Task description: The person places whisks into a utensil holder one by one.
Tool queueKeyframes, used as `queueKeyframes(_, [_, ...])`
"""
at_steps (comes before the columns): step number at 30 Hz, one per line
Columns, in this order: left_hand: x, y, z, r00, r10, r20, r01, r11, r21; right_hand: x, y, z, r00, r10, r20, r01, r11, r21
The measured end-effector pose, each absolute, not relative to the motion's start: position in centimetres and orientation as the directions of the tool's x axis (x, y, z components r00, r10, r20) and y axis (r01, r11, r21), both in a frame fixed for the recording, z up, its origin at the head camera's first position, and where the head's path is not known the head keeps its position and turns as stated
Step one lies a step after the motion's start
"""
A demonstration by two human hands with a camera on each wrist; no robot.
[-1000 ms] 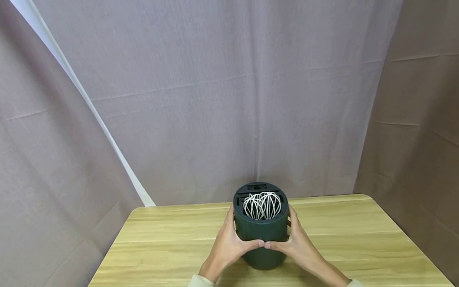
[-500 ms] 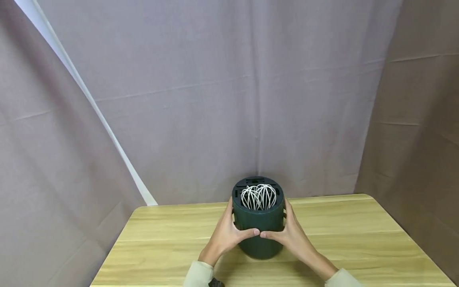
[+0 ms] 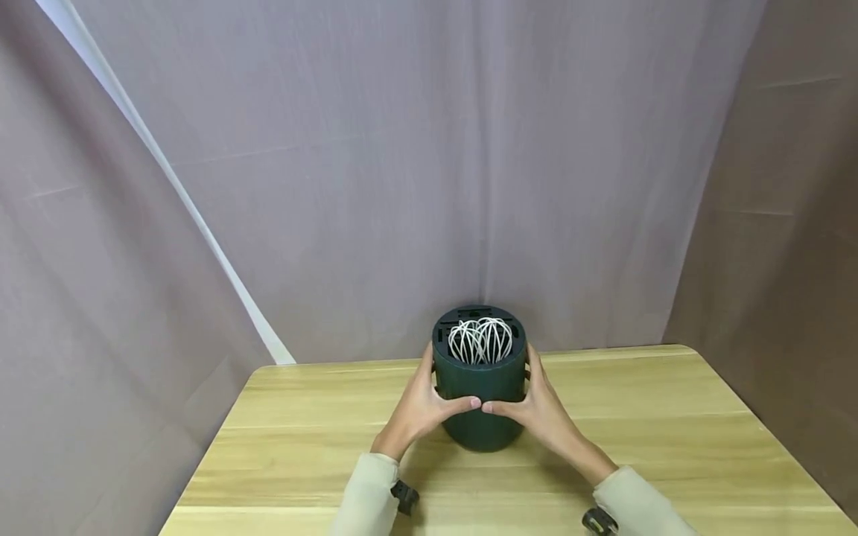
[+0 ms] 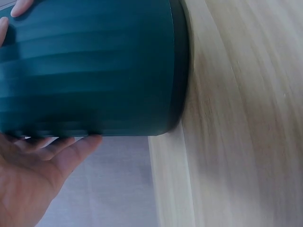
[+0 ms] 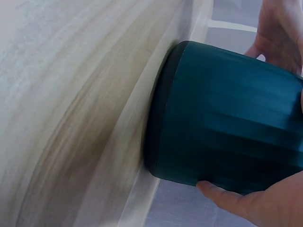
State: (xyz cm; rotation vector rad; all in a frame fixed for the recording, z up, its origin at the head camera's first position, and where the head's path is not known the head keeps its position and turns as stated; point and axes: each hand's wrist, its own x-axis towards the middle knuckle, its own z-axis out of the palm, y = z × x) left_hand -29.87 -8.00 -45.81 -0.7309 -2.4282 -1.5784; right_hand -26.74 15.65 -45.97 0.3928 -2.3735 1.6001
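Both hands grip a dark green ribbed cylindrical utensil holder [image 3: 479, 383] from its two sides. My left hand [image 3: 422, 402] wraps the left side and my right hand [image 3: 539, 406] the right, thumbs nearly meeting on the front. Two white wire whisk heads [image 3: 480, 342] show in the opening of its slotted black top. In the left wrist view the left fingers [image 4: 75, 151] lie along the ribbed wall. The right wrist view has the right fingers [image 5: 227, 196] against the wall, and the holder's dark base close against the wooden table.
The light wooden table [image 3: 322, 439] spreads out on both sides, its back edge just behind the holder. Grey curtains [image 3: 375, 186] hang behind and at both sides. Dark wrist devices [image 3: 405, 496] show at the sleeves.
Both hands and the utensil holder have moved away from the person, toward the table's back edge, and slightly left. The grip looks the same, and more of the sleeves shows.
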Motion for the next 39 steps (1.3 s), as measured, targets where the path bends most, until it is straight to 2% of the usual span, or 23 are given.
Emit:
queueKeyframes(18, [-30.2,-8.1,-46.1,-0.874,0.32,0.365,0.458,0.296,0.838,-27.3,15.8,-46.5,-0.949,-0.078,0.305,-0.312,0.371,-0.875])
queueKeyframes(28, [-30.1,-7.9,-45.9,-0.925,0.237,0.297,0.372,0.405,0.836,-27.8,15.8,-46.9,-0.954,-0.066,0.292,-0.295,0.377,-0.878])
queueKeyframes(35, [-30.3,-8.0,-46.0,-0.915,0.247,0.319,0.388,0.325,0.862,-28.1,16.2,-47.2,-0.953,-0.098,0.287,-0.303,0.375,-0.876])
queueKeyframes(37, [-30.2,-8.2,-45.9,-0.915,0.239,0.323,0.392,0.352,0.85,-28.1,16.6,-47.1,-0.948,-0.118,0.295,-0.317,0.38,-0.869])
queueKeyframes(39, [-29.8,-8.5,-45.7,-0.924,0.214,0.317,0.381,0.435,0.816,-27.8,17.4,-47.0,-0.941,-0.128,0.312,-0.337,0.41,-0.848])
